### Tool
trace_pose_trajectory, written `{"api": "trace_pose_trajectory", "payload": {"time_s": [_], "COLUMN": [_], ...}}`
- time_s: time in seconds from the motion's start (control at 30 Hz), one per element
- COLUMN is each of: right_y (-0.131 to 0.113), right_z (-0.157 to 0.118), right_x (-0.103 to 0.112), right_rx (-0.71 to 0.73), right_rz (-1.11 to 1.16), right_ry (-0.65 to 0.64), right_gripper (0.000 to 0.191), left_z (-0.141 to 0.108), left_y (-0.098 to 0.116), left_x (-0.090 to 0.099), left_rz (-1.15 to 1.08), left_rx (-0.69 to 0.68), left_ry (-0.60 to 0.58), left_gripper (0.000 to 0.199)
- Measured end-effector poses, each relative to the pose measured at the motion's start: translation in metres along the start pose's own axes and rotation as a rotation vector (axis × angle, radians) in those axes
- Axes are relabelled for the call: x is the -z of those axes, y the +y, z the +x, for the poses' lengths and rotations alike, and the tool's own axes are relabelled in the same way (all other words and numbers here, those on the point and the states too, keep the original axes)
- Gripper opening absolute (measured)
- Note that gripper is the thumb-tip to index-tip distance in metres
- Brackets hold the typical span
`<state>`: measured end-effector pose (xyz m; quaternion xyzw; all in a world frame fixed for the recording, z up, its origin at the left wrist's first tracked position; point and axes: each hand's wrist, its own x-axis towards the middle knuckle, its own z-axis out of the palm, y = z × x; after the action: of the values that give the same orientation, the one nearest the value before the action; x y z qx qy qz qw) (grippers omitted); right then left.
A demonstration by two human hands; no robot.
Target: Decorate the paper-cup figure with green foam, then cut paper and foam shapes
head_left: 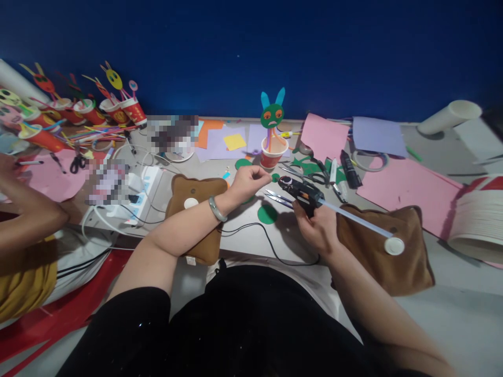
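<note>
My left hand (248, 184), a bangle at its wrist, is closed in a pinch over the table. A small green paper piece (275, 178) shows right at its fingertips; whether they grip it I cannot tell. My right hand (317, 226) is wrapped round a black hot glue gun (301, 191), its nozzle pointing left toward the pinch. A long translucent glue stick (353, 215) sticks out of its back. Scissor blades (277, 198) show under the gun, and a green paper circle (267, 213) lies below. Behind stands a paper cup (274, 158) with a green paper face (272, 116).
Brown cushions (200, 220) lie under my left forearm and by my right wrist. A black cord (271, 242) crosses the front of the table. Left are a power strip (147, 193) and a person's arm (29, 209). Markers (349, 170) and pink paper (408, 191) lie right.
</note>
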<state>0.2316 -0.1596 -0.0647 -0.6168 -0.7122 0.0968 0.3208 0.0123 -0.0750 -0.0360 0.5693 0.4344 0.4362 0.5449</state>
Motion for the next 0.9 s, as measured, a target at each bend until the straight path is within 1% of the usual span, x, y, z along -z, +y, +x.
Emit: {"api": "trace_pose_trajectory", "payload": {"time_s": [0.17, 0.33, 0.47, 0.63, 0.9], "right_y": [0.0007, 0.0008, 0.0015, 0.0015, 0.0015], "right_z": [0.0003, 0.0000, -0.0005, -0.0009, -0.0003], "right_x": [0.0004, 0.0005, 0.0001, -0.0007, -0.0025], "right_rx": [0.013, -0.005, -0.002, -0.033, -0.073], "right_rz": [0.019, 0.017, 0.016, 0.013, -0.023], "right_ry": [-0.002, -0.011, 0.009, -0.024, -0.030], "right_gripper": [0.042, 0.039, 0.042, 0.043, 0.048], "left_z": [-0.0001, 0.0000, -0.0003, -0.0007, 0.0000], "left_y": [0.0009, 0.0013, 0.0015, 0.0025, 0.0005], "left_x": [-0.0010, -0.0018, -0.0019, -0.0020, -0.0012], "left_rz": [-0.006, -0.006, 0.010, 0.018, 0.021], "left_rx": [0.014, 0.005, 0.001, 0.003, -0.007], "left_ry": [0.011, 0.016, 0.029, 0.026, 0.022], "left_gripper": [0.018, 0.018, 0.017, 0.015, 0.016]}}
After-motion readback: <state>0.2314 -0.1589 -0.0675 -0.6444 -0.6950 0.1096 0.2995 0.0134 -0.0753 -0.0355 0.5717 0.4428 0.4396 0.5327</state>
